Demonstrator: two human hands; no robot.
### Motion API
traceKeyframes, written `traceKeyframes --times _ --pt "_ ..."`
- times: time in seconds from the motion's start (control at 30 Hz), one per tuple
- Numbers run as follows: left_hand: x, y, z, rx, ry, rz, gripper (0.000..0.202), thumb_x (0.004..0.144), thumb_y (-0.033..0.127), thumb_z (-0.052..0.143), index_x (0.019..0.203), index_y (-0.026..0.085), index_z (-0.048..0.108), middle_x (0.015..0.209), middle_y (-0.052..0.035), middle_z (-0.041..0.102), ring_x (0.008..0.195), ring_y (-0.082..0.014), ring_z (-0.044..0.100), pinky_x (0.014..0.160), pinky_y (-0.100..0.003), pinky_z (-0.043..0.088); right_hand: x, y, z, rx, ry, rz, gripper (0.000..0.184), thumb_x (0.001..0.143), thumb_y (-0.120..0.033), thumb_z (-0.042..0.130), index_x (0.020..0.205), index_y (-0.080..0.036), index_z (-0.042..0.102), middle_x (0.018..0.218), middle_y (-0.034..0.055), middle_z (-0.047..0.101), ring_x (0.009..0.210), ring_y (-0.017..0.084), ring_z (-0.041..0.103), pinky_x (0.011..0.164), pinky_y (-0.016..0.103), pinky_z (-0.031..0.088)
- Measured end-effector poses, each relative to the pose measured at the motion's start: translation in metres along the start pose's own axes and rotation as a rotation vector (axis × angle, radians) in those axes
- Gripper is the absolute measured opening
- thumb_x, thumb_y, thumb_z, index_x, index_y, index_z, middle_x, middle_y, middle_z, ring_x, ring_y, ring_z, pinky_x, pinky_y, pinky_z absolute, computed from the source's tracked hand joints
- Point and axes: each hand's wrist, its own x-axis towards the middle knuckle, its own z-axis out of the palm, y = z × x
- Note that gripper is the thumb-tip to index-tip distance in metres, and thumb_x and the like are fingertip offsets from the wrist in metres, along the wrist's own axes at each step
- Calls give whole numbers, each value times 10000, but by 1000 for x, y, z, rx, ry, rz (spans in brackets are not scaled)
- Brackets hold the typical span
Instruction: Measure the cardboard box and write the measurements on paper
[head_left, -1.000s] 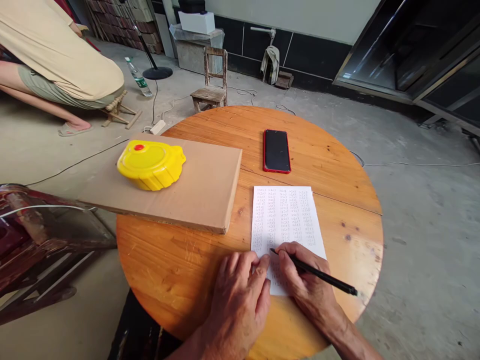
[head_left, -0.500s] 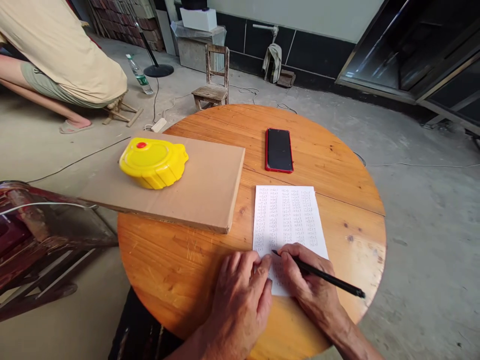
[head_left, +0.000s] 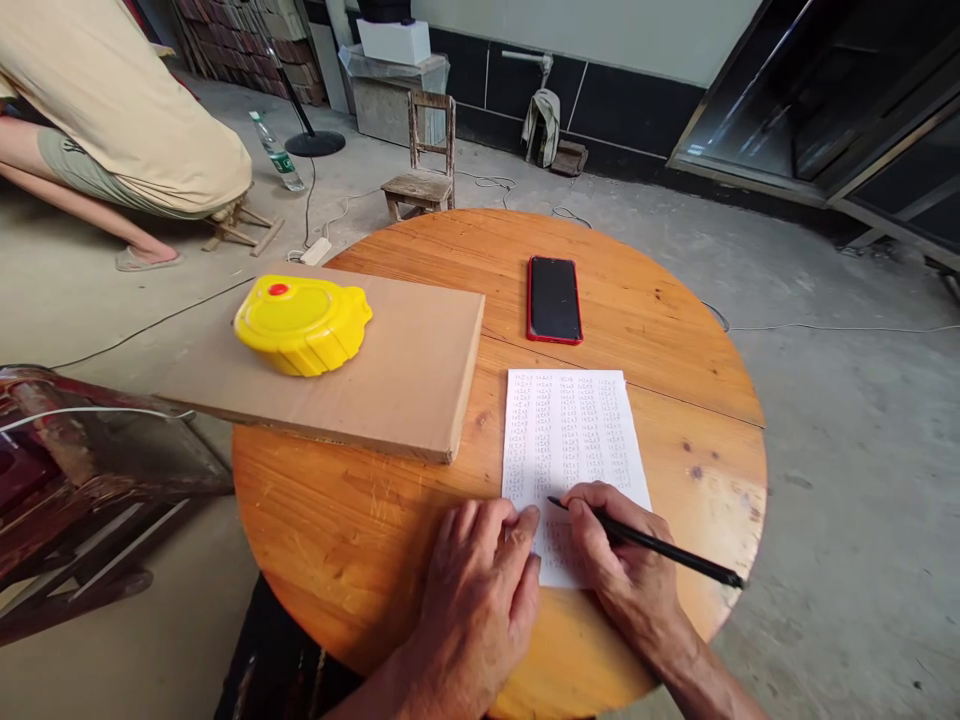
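A white sheet of paper (head_left: 574,430), filled with columns of small handwritten characters, lies on the round wooden table (head_left: 675,400). My right hand (head_left: 622,550) grips a black pen (head_left: 667,548) between thumb and fingers, its tip at the paper's lower middle. The pen's back end points to the lower right. Resting flat by the sheet's lower left edge, my left hand (head_left: 484,585) has its fingertips at the paper and holds nothing. Part of the writing is hidden under my right hand.
A flat cardboard box (head_left: 405,380) overhangs the table's left side, with a yellow case with a red button (head_left: 304,325) on it. Behind the paper lies a red-edged phone (head_left: 554,300). A small wooden chair (head_left: 424,165) stands beyond, and a person (head_left: 127,110) sits at the left.
The pen tip has shifted slightly right, and its back end has swung a little right and down. My left hand stays in place beside the paper. The view has drifted slightly.
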Motion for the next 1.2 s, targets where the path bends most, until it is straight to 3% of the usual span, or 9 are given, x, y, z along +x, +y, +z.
traceKeyframes --times 0.2,0.5,0.73,1.2 --pt "0 -1 -1 9 -38 16 407 913 103 529 1302 222 544 1050 -76 584 927 -258 520 793 -437 459 1 2 4 18 -8 32 172 948 -234 537 827 -202 656 659 -26 654 549 118 575 523 208 455" --pt "1 0 0 -3 -1 13 381 908 91 520 1268 198 580 1019 -80 578 905 -248 519 779 -419 452 1 1 4 32 -28 34 177 954 -228 530 823 -204 647 684 -28 661 573 110 583 534 198 453" --pt "2 0 -1 -12 14 -4 268 891 92 535 1121 191 628 991 -72 580 888 -241 525 769 -406 450 3 1 5 6 -21 7 183 950 -226 531 817 -200 654 667 -33 659 552 104 578 528 194 452" --pt "3 0 -2 -17 -12 -4 315 907 97 522 1190 206 609 977 -65 577 876 -237 525 761 -405 442 2 3 7 -5 -37 7 169 959 -221 532 838 -200 648 682 -27 656 550 104 564 518 202 443"
